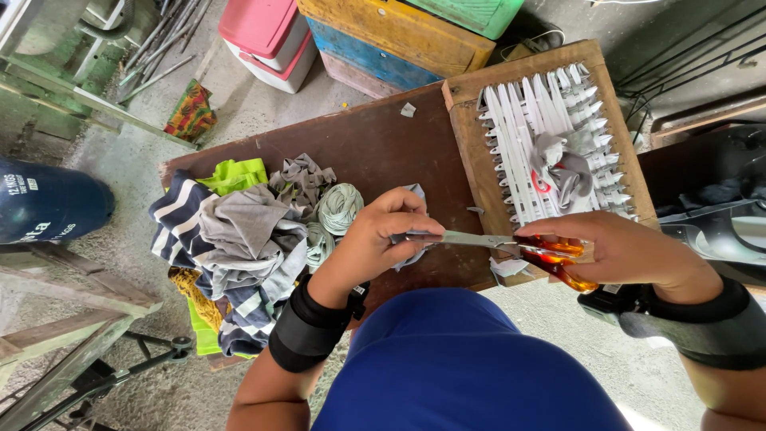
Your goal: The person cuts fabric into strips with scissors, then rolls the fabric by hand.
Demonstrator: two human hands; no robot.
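The right hand (630,251) is closed through the orange handles of the scissors (511,243), so the blades point toward the left hand (383,235); this grip seems chosen so that the thumb can work the blades. The left hand pinches a strip of grey cloth (415,255) between thumb and fingers, holding it taut and just at the blade tips, it seems so that the cloth does not slip; the strip hangs under this hand, above the edge of the brown desk (383,148). A pile of cloth scraps (239,239) lies on the desk just left of the left hand, within easy reach; a wooden frame with white strips (550,136) stands beyond the right hand, with grey scraps on it.
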